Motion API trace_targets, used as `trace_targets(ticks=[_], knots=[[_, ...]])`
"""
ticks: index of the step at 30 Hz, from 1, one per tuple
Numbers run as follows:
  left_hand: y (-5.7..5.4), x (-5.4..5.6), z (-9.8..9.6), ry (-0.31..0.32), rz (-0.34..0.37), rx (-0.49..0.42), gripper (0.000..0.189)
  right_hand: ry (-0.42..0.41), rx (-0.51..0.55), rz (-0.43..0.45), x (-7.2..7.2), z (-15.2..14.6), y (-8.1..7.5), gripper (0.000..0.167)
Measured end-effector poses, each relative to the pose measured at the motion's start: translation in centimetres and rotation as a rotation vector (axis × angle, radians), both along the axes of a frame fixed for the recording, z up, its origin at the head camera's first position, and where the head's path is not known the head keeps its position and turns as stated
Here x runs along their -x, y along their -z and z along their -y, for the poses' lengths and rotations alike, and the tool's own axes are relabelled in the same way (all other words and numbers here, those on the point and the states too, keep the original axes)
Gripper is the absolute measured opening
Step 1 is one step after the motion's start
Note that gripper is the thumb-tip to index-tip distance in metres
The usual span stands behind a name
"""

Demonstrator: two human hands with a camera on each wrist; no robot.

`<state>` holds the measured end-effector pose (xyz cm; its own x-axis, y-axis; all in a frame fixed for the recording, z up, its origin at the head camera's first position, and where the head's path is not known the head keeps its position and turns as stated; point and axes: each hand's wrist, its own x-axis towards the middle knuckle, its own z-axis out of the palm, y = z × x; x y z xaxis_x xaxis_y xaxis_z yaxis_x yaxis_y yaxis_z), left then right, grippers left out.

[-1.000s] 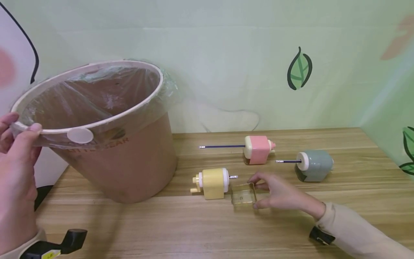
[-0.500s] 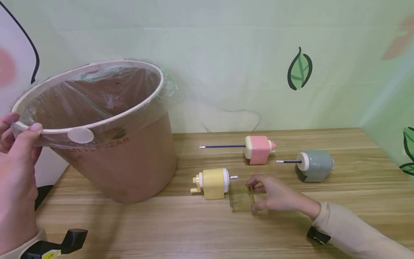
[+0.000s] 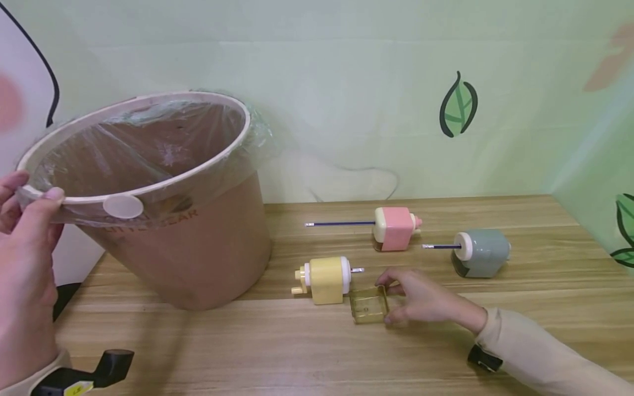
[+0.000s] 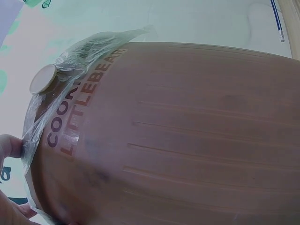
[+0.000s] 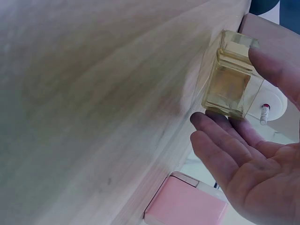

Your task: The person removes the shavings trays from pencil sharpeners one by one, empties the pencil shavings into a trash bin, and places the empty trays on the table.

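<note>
My left hand [image 3: 29, 236] pinches the near-left rim of a tall brownish-pink trash bin [image 3: 208, 258], thumb on the outside over its clear plastic liner [image 3: 163, 148]. The bin tilts toward that hand. Between thumb and fingers my right hand [image 3: 421, 294] grips a small see-through yellowish shavings drawer [image 3: 369, 305]. The drawer is close to the tabletop, right beside a yellow crank pencil sharpener [image 3: 327, 280] with a pencil end [image 3: 358, 270] sticking out of its white face. In the right wrist view the drawer [image 5: 229, 86] spans from thumb to fingertips.
Behind the drawer stands a pink sharpener [image 3: 398, 228] with a long blue pencil [image 3: 342, 224] pointing left. A grey-blue sharpener [image 3: 485, 253] with a shorter pencil [image 3: 441, 247] stands farther right. A pale green wall [image 3: 337, 99] borders the wooden table [image 3: 277, 352].
My right hand has shifted slightly left with the drawer, bringing it nearer the yellow sharpener and changing its tilt. The left hand and the bin stay put.
</note>
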<state>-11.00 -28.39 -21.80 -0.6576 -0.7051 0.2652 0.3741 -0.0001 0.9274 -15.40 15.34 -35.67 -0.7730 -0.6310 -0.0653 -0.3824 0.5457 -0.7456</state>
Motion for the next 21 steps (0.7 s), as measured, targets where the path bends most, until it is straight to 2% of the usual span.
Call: trace_targets(ticks=[6, 12, 21], knots=[[0.13, 0.13, -0.06, 0.006, -0.018, 0.02, 0.042, -0.007, -0.05, -0.054, 0.04, 0.08, 0.08, 0.056], [0.44, 0.24, 0.27, 0.049, -0.056, 0.009, 0.041, 0.012, -0.098, -0.109, 0.04, 0.14, 0.24, 0.055], [0.56, -0.19, 0.3, 0.084, -0.024, -0.066, 0.044, 0.008, -0.099, -0.109, -0.13, 0.08, 0.31, 0.057]])
